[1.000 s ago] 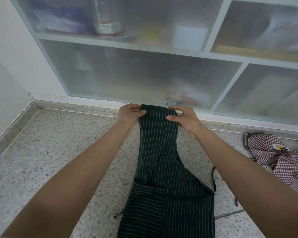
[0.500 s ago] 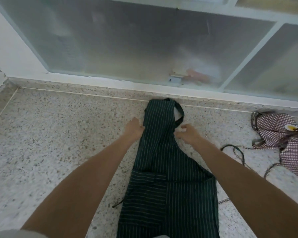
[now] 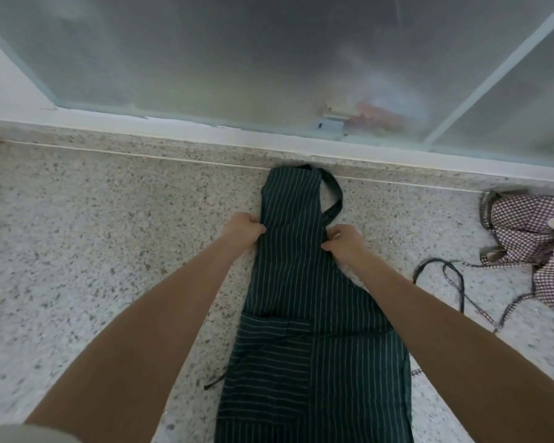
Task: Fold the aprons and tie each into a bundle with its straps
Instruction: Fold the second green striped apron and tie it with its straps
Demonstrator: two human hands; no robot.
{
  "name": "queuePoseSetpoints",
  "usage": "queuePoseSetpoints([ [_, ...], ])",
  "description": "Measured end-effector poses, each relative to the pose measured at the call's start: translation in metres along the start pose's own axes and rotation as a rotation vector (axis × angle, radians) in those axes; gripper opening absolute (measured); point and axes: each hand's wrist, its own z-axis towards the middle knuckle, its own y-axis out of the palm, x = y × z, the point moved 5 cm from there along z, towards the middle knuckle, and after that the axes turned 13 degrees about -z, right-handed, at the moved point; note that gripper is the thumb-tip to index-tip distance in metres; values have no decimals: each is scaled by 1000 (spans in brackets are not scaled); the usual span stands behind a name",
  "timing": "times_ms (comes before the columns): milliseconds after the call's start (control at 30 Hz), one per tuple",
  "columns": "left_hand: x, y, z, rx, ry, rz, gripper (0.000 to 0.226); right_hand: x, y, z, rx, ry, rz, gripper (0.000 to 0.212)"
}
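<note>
Apron: dark green pinstriped cloth apron [image 3: 304, 302] lies flat on the speckled stone counter [image 3: 109, 251], long axis running away from me.
Grips: my left hand [image 3: 243, 230] and right hand [image 3: 344, 241] pinch its opposite bib edges.
Next fold: I judge lengthwise, both equally near.

Dark green striped apron [image 3: 304, 298] lies lengthwise-folded; checked apron [image 3: 538, 247] crumpled rightward.

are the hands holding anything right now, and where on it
Both grip the green striped apron by its side edges at the narrow bib: left hand on the left edge, right hand on the right, fingers curled.
</note>
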Motion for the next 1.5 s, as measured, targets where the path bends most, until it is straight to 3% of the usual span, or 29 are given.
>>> queuePoseSetpoints([
  [133, 32, 7, 12, -43, 53, -238, 42, -28, -5, 13, -5, -69, 231, 41],
  [333, 67, 7, 20, -58, 198, -447, 42, -53, -22, 37, -13, -185, 665, 83],
  [400, 76, 4, 17, -46, 295, -418, 41, -58, -32, 36, 36, -295, 607, 79],
  [467, 81, 0, 15, -28, 388, -361, 37, -62, -39, 32, 92, -388, 501, 60],
  [567, 81, -3, 16, 10, 469, -226, 34, -63, -38, 32, 158, -393, 243, 45],
  [667, 79, -3, 19, 65, 488, -143, 41, -66, -29, 38, 181, -411, -8, 49],
  [767, 71, 3, 26, -81, 458, -75, 35, -69, -20, 41, 70, -411, -108, 72],
  [867, 59, 16, 33, -346, 425, 381, 109, -66, -11, 42, -43, -404, -234, 106],
  [967, 55, 19, 39, -349, 433, 732, 128, -59, -4, 48, -60, -388, -473, 122],
  [1133, 54, 12, 48, -291, 421, 854, 129, -49, -4, 58, 3, -354, -700, 129],
  [1300, 53, -4, 45, -150, 451, 930, 133, -48, -16, 45, 86, -182, -754, 115],
  [1400, 53, -6, 28, -4, 535, 934, 122, -61, -8, 26, 286, -319, -773, 102],
  [1500, 50, 8, -1, 8, 830, 993, 85, -61, 16, 5, 337, -510, -690, 74],
])
